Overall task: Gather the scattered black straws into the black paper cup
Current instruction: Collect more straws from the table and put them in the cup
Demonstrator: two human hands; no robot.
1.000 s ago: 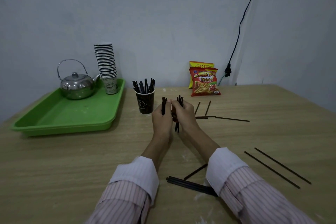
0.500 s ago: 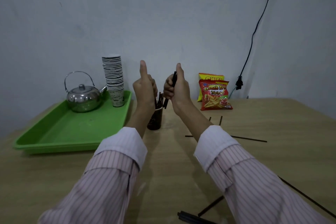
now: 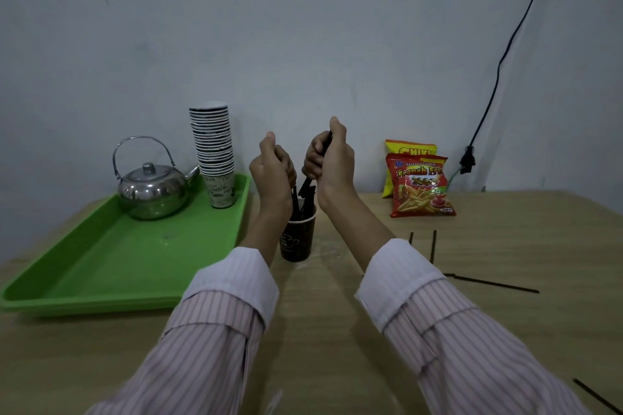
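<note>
The black paper cup (image 3: 298,241) stands on the wooden table right of the green tray, with several black straws (image 3: 301,200) sticking out of it. Both hands are raised just above the cup. My right hand (image 3: 328,158) is closed around a bundle of black straws whose lower ends reach into the cup. My left hand (image 3: 273,167) is closed beside it, over the cup's left side; whether it holds straws is hidden. Loose black straws lie on the table at the right: two short ones (image 3: 433,246), a long one (image 3: 495,284), and one at the bottom right corner (image 3: 596,396).
A green tray (image 3: 101,266) at the left carries a steel kettle (image 3: 153,187) and a tall stack of paper cups (image 3: 214,153). Two snack bags (image 3: 419,184) lean on the wall behind. A black cable (image 3: 499,67) hangs down the wall at the right.
Both hands rose from the table with straws, then came down over the black cup; the right hand's straws now reach into it. The view has tilted up.
</note>
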